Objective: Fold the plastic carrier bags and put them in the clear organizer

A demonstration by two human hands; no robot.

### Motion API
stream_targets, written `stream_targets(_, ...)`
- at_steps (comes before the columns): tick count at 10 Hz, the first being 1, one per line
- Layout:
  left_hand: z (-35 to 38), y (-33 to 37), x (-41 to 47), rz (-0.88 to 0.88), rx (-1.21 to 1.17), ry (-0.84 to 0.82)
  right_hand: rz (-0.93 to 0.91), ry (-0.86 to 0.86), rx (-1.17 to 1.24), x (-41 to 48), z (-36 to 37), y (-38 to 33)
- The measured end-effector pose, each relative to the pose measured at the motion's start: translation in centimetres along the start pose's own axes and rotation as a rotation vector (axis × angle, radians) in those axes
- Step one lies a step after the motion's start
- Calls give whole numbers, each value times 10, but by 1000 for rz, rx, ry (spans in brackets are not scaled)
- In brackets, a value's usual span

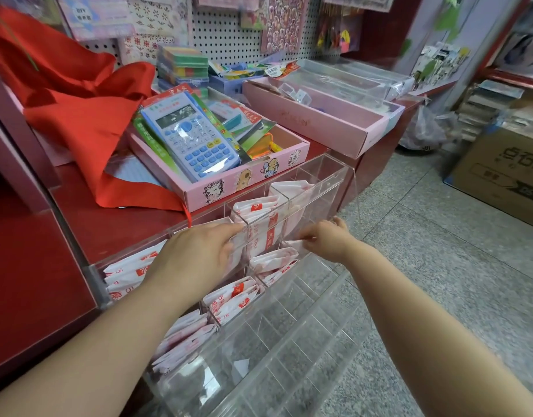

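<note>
Clear organizer (pixel 289 341) against the red counter (pixel 115 224): the compartments at and below the left hand (pixel 196 251) hold folded carrier bags (pixel 259 212), while those below the right hand (pixel 328 237) stand empty, so the task appears roughly half done. The left fingers (pixel 229 230) lie fairly straight, pressing a bag down. The right fingers (pixel 307 236) pinch at the clear wall; whether on wall or bag cannot be told.

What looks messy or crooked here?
The red cloth lies crumpled across the counter, a strap trailing beside the pink box. The calculator pack sits slanted on top of that box's goods. The folded bags in the clear organizer look tidy.
</note>
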State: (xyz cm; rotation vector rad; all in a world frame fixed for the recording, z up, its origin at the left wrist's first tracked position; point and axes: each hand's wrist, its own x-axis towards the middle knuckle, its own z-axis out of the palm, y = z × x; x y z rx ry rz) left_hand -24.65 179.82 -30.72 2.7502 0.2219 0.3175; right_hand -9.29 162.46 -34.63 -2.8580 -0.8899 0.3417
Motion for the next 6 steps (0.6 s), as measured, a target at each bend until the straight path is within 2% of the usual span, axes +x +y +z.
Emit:
stream_targets(1, 2, -2, 0, 15, 8, -3, -2, 102, 166, -1, -4, 4)
stream_targets(2, 4, -4, 1, 14, -6, 21, 3, 56, 39, -3, -1, 5)
stream_targets(3, 4, -3, 1, 15, 8, 17, 33, 130, 90, -5, 6, 5)
stream_targets(4, 5, -3, 1, 48, 14, -4, 180, 493, 338, -27, 30, -5)
stream_targets(5, 2, -5, 2, 75, -11, 13, 312, 823, 655, -73, 84, -37)
stream_targets(6, 2, -5, -8, 204, -40, 36, 250, 845, 794, -136, 138, -80)
